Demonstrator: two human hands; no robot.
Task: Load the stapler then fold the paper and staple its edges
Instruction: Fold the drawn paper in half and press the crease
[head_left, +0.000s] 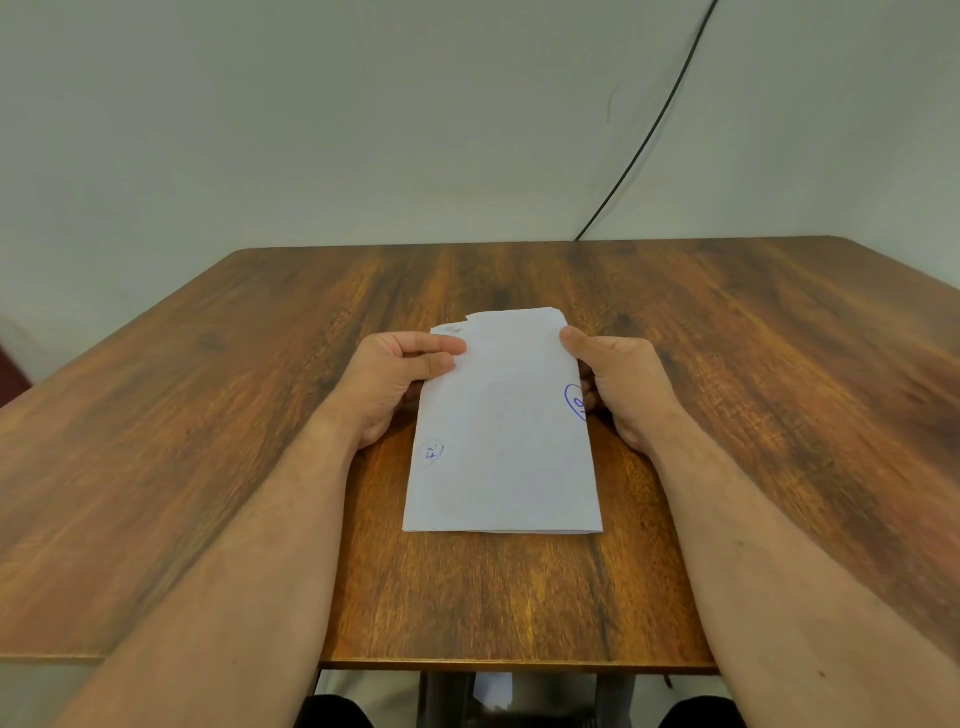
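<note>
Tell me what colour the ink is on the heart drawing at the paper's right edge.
Blue ink, a heart outline on the white paper, seen best in the head view.

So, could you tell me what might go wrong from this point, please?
1. The far edges of the paper look uneven and torn at the corners, so the stapled edges may come out misaligned.
2. The left hand and right hand pinch only its far end; the near fold could shift on the table.
3. No stapler is in view.

A brown wood-grain worktop (727, 415) carries one folded white sheet of paper (504, 441), lying between both grips.
</note>
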